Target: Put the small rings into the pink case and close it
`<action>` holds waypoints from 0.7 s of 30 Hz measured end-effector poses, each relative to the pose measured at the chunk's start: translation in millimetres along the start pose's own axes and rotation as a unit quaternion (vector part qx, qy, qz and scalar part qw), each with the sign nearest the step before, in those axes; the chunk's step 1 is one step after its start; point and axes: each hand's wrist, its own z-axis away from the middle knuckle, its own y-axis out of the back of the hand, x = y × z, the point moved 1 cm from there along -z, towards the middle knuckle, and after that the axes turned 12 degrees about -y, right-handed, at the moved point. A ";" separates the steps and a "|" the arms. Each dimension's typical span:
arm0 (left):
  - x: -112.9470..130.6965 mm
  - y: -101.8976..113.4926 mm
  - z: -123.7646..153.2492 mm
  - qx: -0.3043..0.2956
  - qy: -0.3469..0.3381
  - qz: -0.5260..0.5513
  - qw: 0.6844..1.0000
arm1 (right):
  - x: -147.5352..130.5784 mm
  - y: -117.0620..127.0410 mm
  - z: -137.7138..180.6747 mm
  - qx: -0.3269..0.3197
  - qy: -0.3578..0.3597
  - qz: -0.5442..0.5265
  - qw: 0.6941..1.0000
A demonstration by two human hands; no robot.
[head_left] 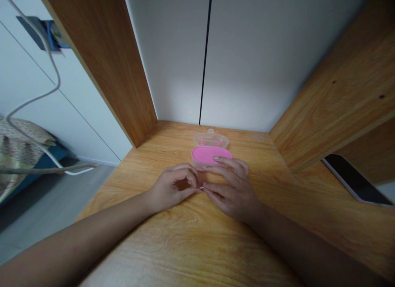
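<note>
My left hand (174,188) and my right hand (230,188) rest on the wooden desk (191,246), their fingertips meeting in a pinch at the middle. Something tiny and pale sits between the pinched fingers; I cannot make out what it is. Just beyond the hands stands a small pink oval case (210,154) with its clear lid (211,138) hinged back and open. My right index finger lies along the near edge of the pink case.
A wooden side panel (105,60) rises on the left, wooden shelving (339,93) on the right, a white wall behind. A dark phone (354,180) lies on the right shelf. White cables (37,97) hang at the left beside a bed.
</note>
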 end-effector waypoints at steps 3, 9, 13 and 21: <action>0.6 0.9 0.1 -0.012 -0.004 -0.025 1.000 | -0.2 0.1 -0.1 -0.002 -0.003 -0.004 1.000; -3.0 4.4 1.5 -0.061 -0.005 -0.107 0.992 | -0.6 1.6 -2.0 0.003 -0.019 -0.012 1.000; -4.5 5.5 1.0 -0.095 -0.031 -0.112 0.989 | -0.7 1.4 -1.9 0.004 -0.020 -0.016 1.000; -4.8 5.1 1.8 -0.108 -0.043 -0.118 0.986 | -0.1 0.6 -1.1 -0.004 -0.021 -0.021 1.000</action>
